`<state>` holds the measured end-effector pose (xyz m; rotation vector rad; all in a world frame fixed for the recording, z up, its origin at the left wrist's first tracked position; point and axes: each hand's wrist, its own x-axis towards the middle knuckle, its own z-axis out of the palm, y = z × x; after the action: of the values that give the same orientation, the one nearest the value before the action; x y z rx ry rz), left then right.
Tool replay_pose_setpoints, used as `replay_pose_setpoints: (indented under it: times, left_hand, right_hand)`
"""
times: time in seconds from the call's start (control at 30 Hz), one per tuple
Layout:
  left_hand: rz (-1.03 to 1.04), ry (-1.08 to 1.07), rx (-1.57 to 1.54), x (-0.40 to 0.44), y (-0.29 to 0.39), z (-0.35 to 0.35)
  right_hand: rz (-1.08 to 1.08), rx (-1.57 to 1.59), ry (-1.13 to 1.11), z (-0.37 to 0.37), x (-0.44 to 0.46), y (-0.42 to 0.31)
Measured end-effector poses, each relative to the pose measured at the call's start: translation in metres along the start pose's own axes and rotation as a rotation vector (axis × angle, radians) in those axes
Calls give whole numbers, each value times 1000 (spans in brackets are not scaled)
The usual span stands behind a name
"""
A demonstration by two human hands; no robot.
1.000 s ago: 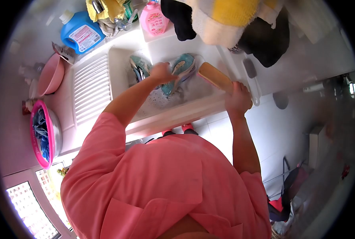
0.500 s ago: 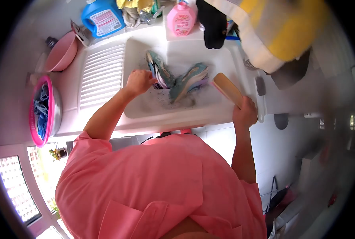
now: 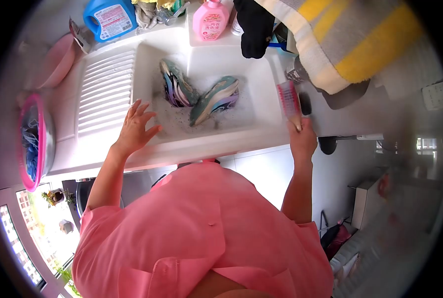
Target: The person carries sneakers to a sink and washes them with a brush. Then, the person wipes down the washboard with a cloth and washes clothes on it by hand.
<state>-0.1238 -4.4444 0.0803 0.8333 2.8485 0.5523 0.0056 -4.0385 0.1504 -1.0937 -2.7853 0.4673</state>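
Observation:
Two teal, white and purple shoes lie in soapy water in the white sink (image 3: 261, 64). The left shoe (image 3: 177, 87) tilts toward the other shoe (image 3: 215, 101), and their lower ends are close together. My left hand (image 3: 136, 130) hovers over the sink's front left edge beside the ribbed drainboard (image 3: 107, 89), fingers spread and holding nothing. Past the sink's right edge, my right hand (image 3: 302, 140) grips the handle of a scrub brush (image 3: 288, 99), whose pink and white bristles face the camera.
A blue detergent bottle (image 3: 113, 22) and a pink bottle (image 3: 211, 21) stand behind the sink. To the left are a pink bowl (image 3: 58, 62) and a pink-rimmed basin (image 3: 44, 144) holding blue cloth. A yellow-and-grey striped cloth (image 3: 340, 42) and a dark brush (image 3: 305, 103) are at the right.
My left hand has moved away from the shoes to the sink's front left edge. The brush in my right hand has turned from its wooden back to its bristles.

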Motion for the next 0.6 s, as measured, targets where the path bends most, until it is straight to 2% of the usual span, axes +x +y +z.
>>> replay_pose_setpoints:
  times: [0.17,0.3,0.37,0.5,0.6]
  left_hand:
    - [-28,58,-19,-7,8,1]
    - [-60,22,-67,-6,11,7]
    - [71,13,-57,-6,9,20]
    - [68,44,-108,-5,0,42]
    - [78,39,-127,-4,7,22]
  right_hand:
    - [66,53,-22,5,2,6]
    - [-110,-170,196,24,7,18]
    - [-135,-262,276,30,9,21]
    - [-313,-220,400,30,4,20]
    - [-469,-254,535,32,6,0]
